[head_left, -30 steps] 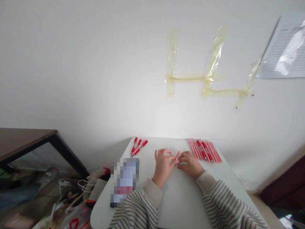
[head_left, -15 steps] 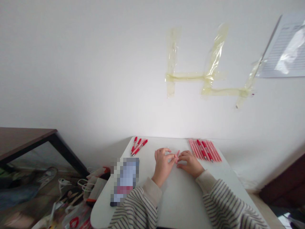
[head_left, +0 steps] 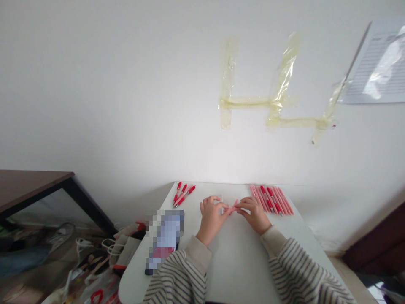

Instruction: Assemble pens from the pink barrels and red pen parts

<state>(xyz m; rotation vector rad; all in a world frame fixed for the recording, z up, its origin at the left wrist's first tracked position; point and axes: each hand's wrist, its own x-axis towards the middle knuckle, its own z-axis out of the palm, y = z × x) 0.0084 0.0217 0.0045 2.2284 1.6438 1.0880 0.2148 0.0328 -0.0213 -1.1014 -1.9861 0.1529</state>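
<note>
Above the middle of the white table, my left hand (head_left: 212, 215) pinches one end of a thin pink piece (head_left: 233, 208), likely a pen part. At its other end, the fingertips of my right hand (head_left: 253, 213) are closed on it. Fingers cover much of the piece, so its exact shape cannot be made out. Just behind the left fingers a narrow clear strip (head_left: 221, 198) shows, too small to name. To the right of my right hand lies a row of pink sticks (head_left: 284, 200), with red-gripped pens (head_left: 274, 200) among them.
Several red and pink pens (head_left: 183, 194) lie at the table's back left corner. A phone (head_left: 164, 240), its screen blurred out, rests near the left edge of the table (head_left: 240, 270). Behind stands a wall with yellowed tape (head_left: 249, 102). Bags and clutter (head_left: 104, 266) fill the floor at left.
My hands have drawn slightly apart, the left one moving left. More of the pink piece now shows between the fingertips.
</note>
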